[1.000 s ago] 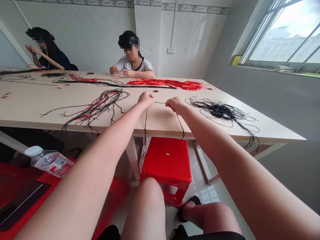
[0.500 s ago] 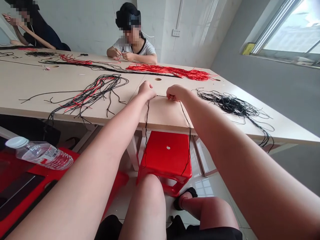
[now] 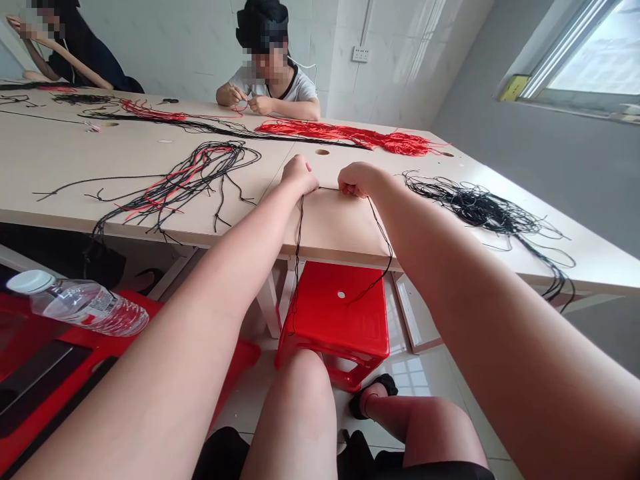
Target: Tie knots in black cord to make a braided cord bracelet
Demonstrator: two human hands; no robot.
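Observation:
Both my hands are closed on one thin black cord (image 3: 329, 189), which runs straight across the short gap between them, just over the table near its front edge. My left hand (image 3: 300, 177) pinches it on the left, and my right hand (image 3: 356, 180) grips it on the right with fingers curled. From each hand a loose length of the cord hangs past the table edge, in front of a red stool. To the left lies a bundle of black cords (image 3: 200, 175) with some red ones. A tangled heap of black cord (image 3: 483, 207) is on the right.
Red cords (image 3: 345, 133) stretch across the table (image 3: 325, 230) behind my hands. A person (image 3: 273, 87) opposite works with red cord; another sits far left. The red stool (image 3: 335, 307) stands below the edge, and a plastic bottle (image 3: 95, 307) lies at lower left.
The cord end hanging from my right hand has swung left over the stool. Both hands still grip the cord in much the same place, while the view has shifted slightly.

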